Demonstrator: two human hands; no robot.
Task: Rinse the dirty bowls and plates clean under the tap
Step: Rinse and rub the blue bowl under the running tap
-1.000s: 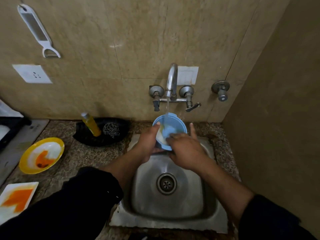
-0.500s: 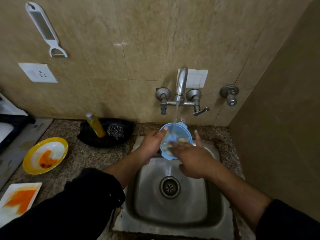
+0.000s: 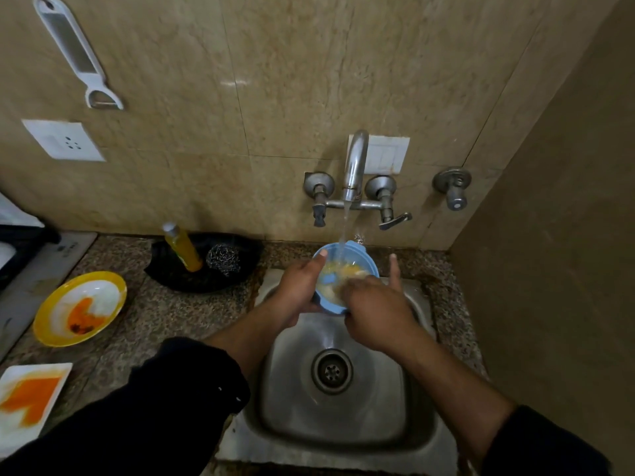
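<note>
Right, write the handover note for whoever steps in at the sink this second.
Left hand: grips the blue bowl by its rim, tilted over the sink.
Right hand: fingers inside the bowl, rubbing; they look blurred.
Tap is running into the bowl. Yellowish residue shows inside, so it is not clean yet.
Left to do: the yellow-rimmed plate and the white square plate, both on the counter at left with orange stains.
Soap bottle and steel scrubber sit behind them.
</note>
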